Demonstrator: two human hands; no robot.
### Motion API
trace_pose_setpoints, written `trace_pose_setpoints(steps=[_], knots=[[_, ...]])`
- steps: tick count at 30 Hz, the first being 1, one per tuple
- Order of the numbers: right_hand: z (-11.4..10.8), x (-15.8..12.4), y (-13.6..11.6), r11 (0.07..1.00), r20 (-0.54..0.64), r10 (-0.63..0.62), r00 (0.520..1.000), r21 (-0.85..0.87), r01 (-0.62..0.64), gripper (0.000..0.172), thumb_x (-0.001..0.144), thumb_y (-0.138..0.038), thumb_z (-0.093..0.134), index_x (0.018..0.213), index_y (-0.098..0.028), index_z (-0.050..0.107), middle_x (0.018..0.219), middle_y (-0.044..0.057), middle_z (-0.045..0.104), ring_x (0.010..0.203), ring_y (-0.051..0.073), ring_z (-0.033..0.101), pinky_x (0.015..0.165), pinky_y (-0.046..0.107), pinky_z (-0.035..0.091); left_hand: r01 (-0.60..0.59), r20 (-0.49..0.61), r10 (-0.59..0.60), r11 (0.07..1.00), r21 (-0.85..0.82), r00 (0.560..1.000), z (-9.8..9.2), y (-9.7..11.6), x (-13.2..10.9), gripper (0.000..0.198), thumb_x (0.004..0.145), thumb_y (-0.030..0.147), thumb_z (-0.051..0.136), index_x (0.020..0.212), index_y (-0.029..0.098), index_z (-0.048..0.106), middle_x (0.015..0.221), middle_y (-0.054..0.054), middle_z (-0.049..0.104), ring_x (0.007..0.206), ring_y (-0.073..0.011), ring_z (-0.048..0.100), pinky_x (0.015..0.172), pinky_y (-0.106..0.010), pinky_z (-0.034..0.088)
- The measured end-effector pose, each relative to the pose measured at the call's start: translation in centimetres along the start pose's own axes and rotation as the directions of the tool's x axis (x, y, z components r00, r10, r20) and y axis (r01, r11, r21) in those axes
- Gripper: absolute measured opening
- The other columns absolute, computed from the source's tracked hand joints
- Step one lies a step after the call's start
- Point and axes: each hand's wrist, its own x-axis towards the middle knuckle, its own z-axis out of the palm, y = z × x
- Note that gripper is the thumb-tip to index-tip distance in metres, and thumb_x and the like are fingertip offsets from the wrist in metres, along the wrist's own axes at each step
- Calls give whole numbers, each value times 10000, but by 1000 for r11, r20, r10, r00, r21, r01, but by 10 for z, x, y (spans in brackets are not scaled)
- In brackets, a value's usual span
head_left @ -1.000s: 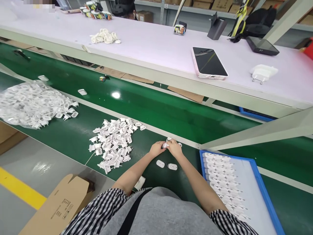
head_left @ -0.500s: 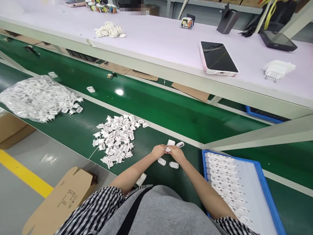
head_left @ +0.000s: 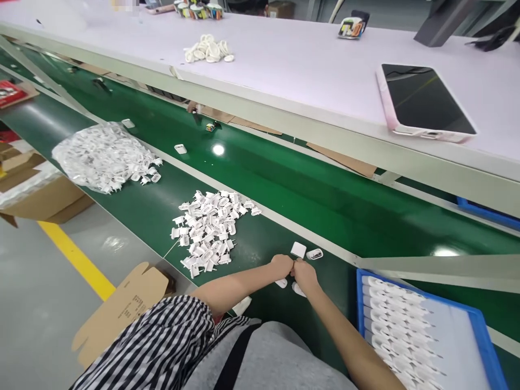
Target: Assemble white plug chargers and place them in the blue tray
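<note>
Where white plastic showed earlier, left hand [head_left: 281,266] and right hand [head_left: 304,274] clench, contents hidden.

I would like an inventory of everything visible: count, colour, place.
Bench: one, dark green, centre
Plug pieces: many, white, bench left
Filled bag: one, transparent, far left
Loose pieces: several, white, bench centre
Tray: one, blue, right, with white plugs
Strip: one, bright green, behind bench
Shelf: one, pale lilac, top
Phone: one, pinkish, shelf right
Rings: many, cream, shelf left
Circuit parts: several, multicoloured, shelf back
Cardboard boxes: several, brown, left
Sleeve: one, black-white, bottom left
Left hand, right hand: two, bare, centre
</note>
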Motion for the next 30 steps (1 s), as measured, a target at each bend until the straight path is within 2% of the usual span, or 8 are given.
trace_pose_setpoints(steps=[5,8,12,13,15,21,26,30], knots=[[0,-2,0,1000,-34,-13,999,15,13,136,685,-98,425,727,-131,550,815,97,568,747,165,548,563,218,371,-34,-35,35,999,42,999,1,-3,-1,199,666,101,470,838,104,570,905,-133,548,852,-220,500,677,-293,399],[6,-10,2,1000,-42,-11,999,20,11,115,653,-151,490,756,-151,541,850,89,559,766,177,545,581,233,374,64,-213,-40,992,109,976,-11,-32,-6,231,672,75,446,867,120,562,978,-140,499,933,-241,437,717,-337,368],[12,-20,5,999,17,3,1000,41,-4,188,650,-216,494,821,-144,526,844,93,556,796,197,535,603,258,374,486,-489,-406,873,42,772,-35,-102,-18,324,734,28,285,933,110,527,991,-154,470,947,-245,413,720,-374,347],[11,-22,7,999,33,-1,999,45,-1,217,645,-228,495,845,-146,520,858,94,553,810,203,530,614,268,373,547,-478,-474,837,16,740,-39,-119,-22,325,725,13,285,935,86,523,977,-165,470,943,-251,417,709,-362,354],[6,-25,11,998,67,3,998,59,-7,319,612,-226,521,923,-158,496,912,97,540,844,219,514,636,288,371,551,-439,-495,834,2,750,-42,-144,-29,316,685,-13,335,937,50,516,1001,-189,448,937,-262,425,688,-336,371],[-17,-23,22,956,-68,-15,998,292,35,516,631,-171,475,1129,-154,342,1105,122,430,964,214,441,727,307,359,397,-403,-363,918,1,841,-40,-150,-36,275,675,32,393,895,109,540,929,-112,520,828,-179,506,677,-258,391],[-23,-20,11,839,-299,-65,952,500,215,512,664,-202,449,1154,-219,302,1156,71,370,885,138,477,717,266,380,-43,-415,-55,974,-223,908,-40,-100,-30,247,675,180,450,903,167,544,804,-13,579,752,-117,524,677,-189,390],[-24,-18,7,820,-346,-85,934,509,263,452,646,-200,481,1088,-201,392,1093,64,432,811,124,502,709,257,386,-367,-456,206,881,-299,866,-33,-47,-28,236,611,147,495,838,166,558,799,5,566,656,-93,520,636,-187,402]])
